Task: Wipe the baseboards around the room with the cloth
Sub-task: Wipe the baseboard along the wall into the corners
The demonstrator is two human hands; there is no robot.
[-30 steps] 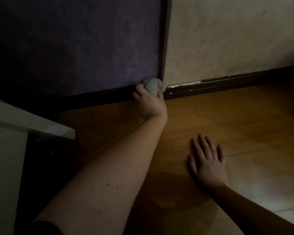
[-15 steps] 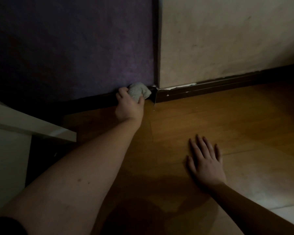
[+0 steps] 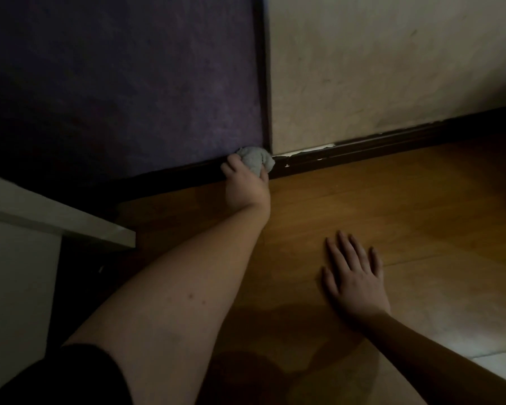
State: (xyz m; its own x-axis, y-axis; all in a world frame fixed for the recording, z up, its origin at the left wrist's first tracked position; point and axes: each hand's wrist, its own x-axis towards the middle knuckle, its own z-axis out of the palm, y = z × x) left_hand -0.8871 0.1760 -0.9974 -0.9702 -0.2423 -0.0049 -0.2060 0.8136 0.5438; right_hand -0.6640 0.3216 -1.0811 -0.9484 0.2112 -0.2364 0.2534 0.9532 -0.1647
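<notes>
Left arm stretched forward, left hand (image 3: 246,187) curled tight, fingers gripping. Right hand (image 3: 354,276) flat, palm down, fingers spread, arm straight.

Wooden plank floor (image 3: 362,200) fills right and near side, warm brown. Dark purple wall (image 3: 114,83) far left, pale beige wall (image 3: 392,68) far right, meeting at corner. White furniture edge (image 3: 56,217) at left.

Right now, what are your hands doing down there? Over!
Left hand grips balled cloth, pressed on dark baseboard at the corner. Right hand flat on wood floor. White furniture edge juts out left, apart from cloth.
</notes>
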